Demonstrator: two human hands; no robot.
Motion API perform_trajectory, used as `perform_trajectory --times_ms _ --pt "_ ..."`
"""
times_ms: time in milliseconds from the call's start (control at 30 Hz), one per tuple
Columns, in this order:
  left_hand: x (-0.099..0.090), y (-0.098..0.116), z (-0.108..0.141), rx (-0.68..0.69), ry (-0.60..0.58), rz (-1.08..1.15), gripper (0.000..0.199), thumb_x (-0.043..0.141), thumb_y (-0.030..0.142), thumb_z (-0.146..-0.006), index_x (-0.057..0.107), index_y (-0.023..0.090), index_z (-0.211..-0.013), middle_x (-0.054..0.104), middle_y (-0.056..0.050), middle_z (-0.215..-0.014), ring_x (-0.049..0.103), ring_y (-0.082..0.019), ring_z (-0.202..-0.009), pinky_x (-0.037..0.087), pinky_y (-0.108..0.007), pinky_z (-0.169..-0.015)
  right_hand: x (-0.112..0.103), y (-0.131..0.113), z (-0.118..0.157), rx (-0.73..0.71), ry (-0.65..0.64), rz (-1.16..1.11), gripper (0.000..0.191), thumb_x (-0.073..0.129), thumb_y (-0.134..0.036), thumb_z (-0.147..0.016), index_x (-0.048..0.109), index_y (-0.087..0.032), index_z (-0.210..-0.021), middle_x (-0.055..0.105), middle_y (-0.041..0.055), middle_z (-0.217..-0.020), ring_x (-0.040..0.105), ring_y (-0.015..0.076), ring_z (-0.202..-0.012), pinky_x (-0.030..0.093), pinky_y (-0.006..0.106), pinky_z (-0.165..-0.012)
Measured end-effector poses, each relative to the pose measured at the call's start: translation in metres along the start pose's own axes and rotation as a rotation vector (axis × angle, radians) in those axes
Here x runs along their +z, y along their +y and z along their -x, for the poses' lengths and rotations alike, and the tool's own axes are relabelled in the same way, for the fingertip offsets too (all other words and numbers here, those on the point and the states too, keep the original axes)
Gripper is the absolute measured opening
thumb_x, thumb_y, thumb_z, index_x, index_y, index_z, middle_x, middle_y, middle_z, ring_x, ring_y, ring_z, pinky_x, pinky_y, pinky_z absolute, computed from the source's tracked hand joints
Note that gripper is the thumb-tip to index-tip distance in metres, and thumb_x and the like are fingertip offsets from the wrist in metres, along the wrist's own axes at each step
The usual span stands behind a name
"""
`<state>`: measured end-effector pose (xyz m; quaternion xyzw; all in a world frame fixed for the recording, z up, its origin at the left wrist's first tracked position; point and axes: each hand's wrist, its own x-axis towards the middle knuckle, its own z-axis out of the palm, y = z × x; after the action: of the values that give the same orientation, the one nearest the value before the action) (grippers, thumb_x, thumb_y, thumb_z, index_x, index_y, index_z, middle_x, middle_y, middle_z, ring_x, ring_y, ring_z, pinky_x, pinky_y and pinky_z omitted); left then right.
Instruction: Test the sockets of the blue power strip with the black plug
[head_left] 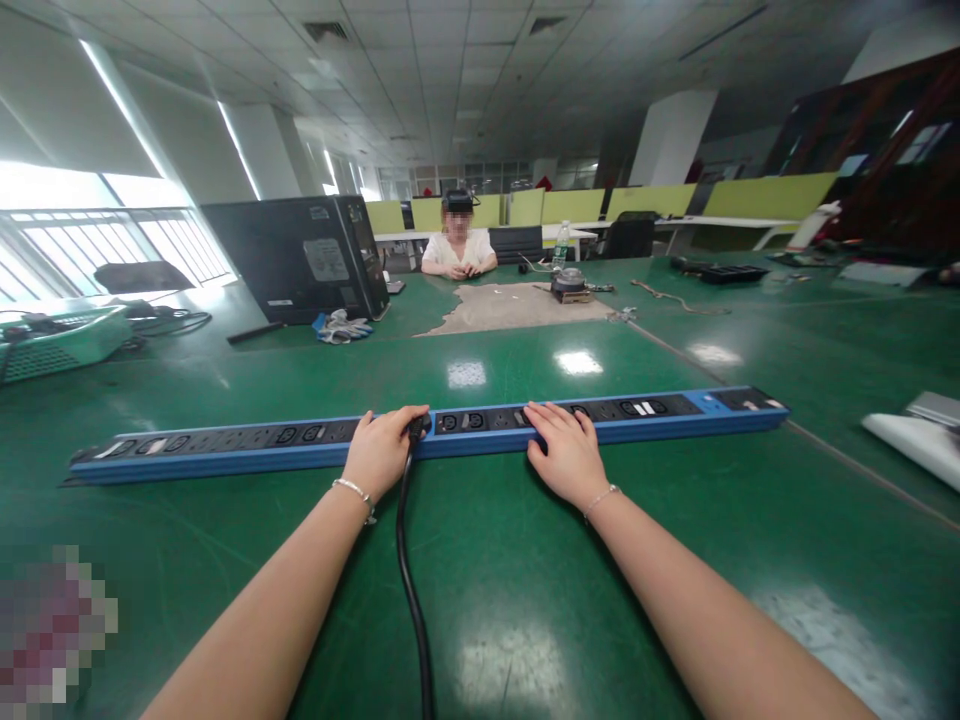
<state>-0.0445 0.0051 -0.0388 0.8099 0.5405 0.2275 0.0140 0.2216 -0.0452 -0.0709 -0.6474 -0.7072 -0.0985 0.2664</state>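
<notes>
The left hand (384,446) pinches a black plastic plug (416,430) on the long blue-and-black socket bar (480,441), which runs left to right beneath the right hand (568,450), thumb spread.

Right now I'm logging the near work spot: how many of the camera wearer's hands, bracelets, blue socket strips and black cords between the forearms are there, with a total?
Hands: 2 (left hand, right hand)
Bracelets: 2 (left bracelet, right bracelet)
Blue socket strip: 1
Black cord: 1
Total: 6
</notes>
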Motion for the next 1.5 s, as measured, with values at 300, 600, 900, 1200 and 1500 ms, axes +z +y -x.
perform_trajectory --times_ms 300,600,900,1200,1500 --pt "-0.002 0.005 0.000 0.002 0.013 -0.003 0.030 0.044 0.029 -0.086 0.055 0.027 -0.113 0.068 -0.005 -0.106 0.061 -0.022 -0.099 0.041 -0.040 -0.092 0.001 0.000 0.000 -0.004 0.009 -0.023 0.045 0.044 -0.022 -0.080 0.052 -0.025 -0.124 0.053 0.0006 -0.131 0.042 0.0197 -0.123 0.019 0.047 -0.105" --pt "0.006 0.000 0.001 0.041 0.041 0.023 0.029 0.043 0.036 -0.087 0.053 0.025 -0.112 0.066 -0.006 -0.106 0.058 -0.023 -0.102 0.034 -0.047 -0.098 0.003 0.002 0.000 -0.010 0.025 -0.024 0.044 0.044 -0.022 -0.079 0.053 -0.026 -0.123 0.054 -0.0002 -0.130 0.043 0.0189 -0.122 0.019 0.045 -0.105" --pt "0.011 -0.005 0.000 0.015 0.202 0.170 0.026 0.047 0.031 -0.085 0.053 0.023 -0.108 0.067 -0.005 -0.100 0.061 -0.020 -0.092 0.037 -0.047 -0.096 0.003 0.003 0.000 -0.016 0.034 -0.021 0.044 0.045 -0.023 -0.079 0.054 -0.026 -0.122 0.055 0.0008 -0.129 0.044 0.0197 -0.121 0.021 0.046 -0.104" --pt "-0.002 0.022 -0.004 -0.005 0.185 0.337 0.032 0.051 0.034 -0.081 0.052 0.023 -0.112 0.067 -0.004 -0.097 0.064 -0.017 -0.084 0.049 -0.031 -0.077 0.004 0.002 0.000 -0.005 0.041 -0.057 0.044 0.045 -0.022 -0.079 0.054 -0.026 -0.122 0.055 0.0003 -0.129 0.043 0.0196 -0.122 0.019 0.046 -0.105" --pt "0.028 0.081 -0.035 0.056 0.010 0.218 0.031 0.051 0.033 -0.082 0.051 0.025 -0.112 0.068 -0.005 -0.095 0.064 -0.019 -0.088 0.048 -0.031 -0.079 0.004 0.002 0.000 -0.007 0.036 -0.069 0.044 0.047 -0.022 -0.079 0.054 -0.026 -0.122 0.054 0.0008 -0.130 0.042 0.0181 -0.122 0.018 0.044 -0.106"
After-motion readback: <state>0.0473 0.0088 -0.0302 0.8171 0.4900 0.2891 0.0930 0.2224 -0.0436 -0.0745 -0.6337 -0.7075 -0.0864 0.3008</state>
